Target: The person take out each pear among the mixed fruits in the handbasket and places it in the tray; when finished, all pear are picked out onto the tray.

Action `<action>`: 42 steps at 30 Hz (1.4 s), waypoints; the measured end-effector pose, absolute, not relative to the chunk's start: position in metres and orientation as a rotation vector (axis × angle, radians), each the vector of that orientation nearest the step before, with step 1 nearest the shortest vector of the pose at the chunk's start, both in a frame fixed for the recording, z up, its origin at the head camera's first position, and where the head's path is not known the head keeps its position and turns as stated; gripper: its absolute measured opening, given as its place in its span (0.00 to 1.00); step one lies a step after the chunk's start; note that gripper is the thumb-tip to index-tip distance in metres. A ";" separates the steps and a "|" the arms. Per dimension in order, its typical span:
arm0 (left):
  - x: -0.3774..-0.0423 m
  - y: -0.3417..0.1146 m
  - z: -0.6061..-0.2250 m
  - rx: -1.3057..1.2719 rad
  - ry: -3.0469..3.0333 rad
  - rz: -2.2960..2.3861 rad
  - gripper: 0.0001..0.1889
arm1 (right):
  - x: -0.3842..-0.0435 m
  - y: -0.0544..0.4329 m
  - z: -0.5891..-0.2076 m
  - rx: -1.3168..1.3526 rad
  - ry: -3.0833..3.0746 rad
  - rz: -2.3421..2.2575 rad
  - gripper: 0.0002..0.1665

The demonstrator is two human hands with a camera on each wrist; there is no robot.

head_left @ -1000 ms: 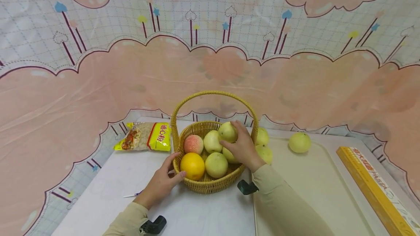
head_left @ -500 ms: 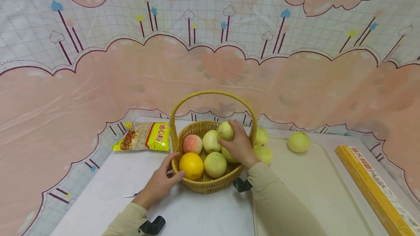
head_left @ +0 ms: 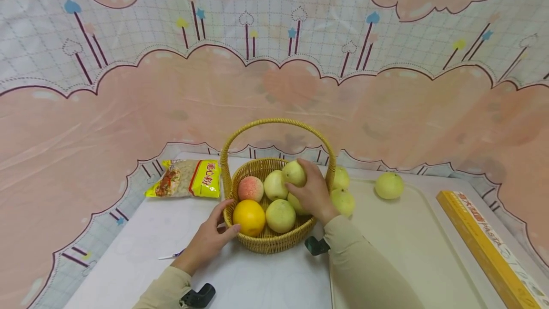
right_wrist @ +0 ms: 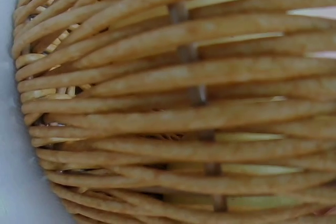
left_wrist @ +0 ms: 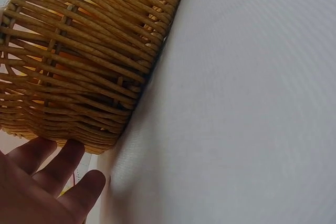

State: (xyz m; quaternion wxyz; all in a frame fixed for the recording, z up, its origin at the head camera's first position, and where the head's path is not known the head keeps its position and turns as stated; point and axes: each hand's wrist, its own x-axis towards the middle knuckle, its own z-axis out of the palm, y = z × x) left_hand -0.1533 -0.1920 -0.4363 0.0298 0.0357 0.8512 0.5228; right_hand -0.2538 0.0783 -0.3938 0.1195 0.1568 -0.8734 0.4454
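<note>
A wicker basket (head_left: 274,244) with a tall arched handle stands on the white table. In it are an orange (head_left: 249,218), a peach (head_left: 250,189) and several pale green round fruits. My right hand (head_left: 312,190) reaches over the basket's right side and grips one pale green fruit (head_left: 293,173) near the back, above the others. My left hand (head_left: 208,240) holds the basket's left side, thumb at the front rim beside the orange. The left wrist view shows left fingers (left_wrist: 63,163) against the woven wall. Only the woven side (right_wrist: 184,114) fills the right wrist view.
A yellow bag of pasta (head_left: 184,179) lies left of the basket. To the right is a cream tray (head_left: 399,252) with a pale green fruit (head_left: 389,185) at its back; two more sit against the basket. A long pasta box (head_left: 484,242) lies far right. A thin pen-like object (head_left: 170,255) lies near my left hand.
My right wrist has shifted slightly left while the fruit stays in its grip over the basket. The head view has moved a little; the left hand keeps its place on the basket.
</note>
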 end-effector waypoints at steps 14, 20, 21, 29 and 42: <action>-0.152 -0.192 -0.435 0.119 2.619 1.612 0.38 | -0.243 0.081 -0.395 0.543 -2.417 1.325 0.42; -0.151 -0.192 -0.435 0.114 2.618 1.609 0.38 | -0.233 0.084 -0.389 0.562 -2.426 1.414 0.43; -0.151 -0.192 -0.435 0.110 2.618 1.609 0.38 | -0.231 0.084 -0.388 0.570 -2.427 1.435 0.43; -0.151 -0.192 -0.434 0.110 2.621 1.597 0.39 | -0.211 0.097 -0.376 0.661 -2.438 1.506 0.41; -0.153 -0.192 -0.436 0.098 2.625 1.587 0.39 | -0.172 0.143 -0.362 0.844 -2.462 1.368 0.38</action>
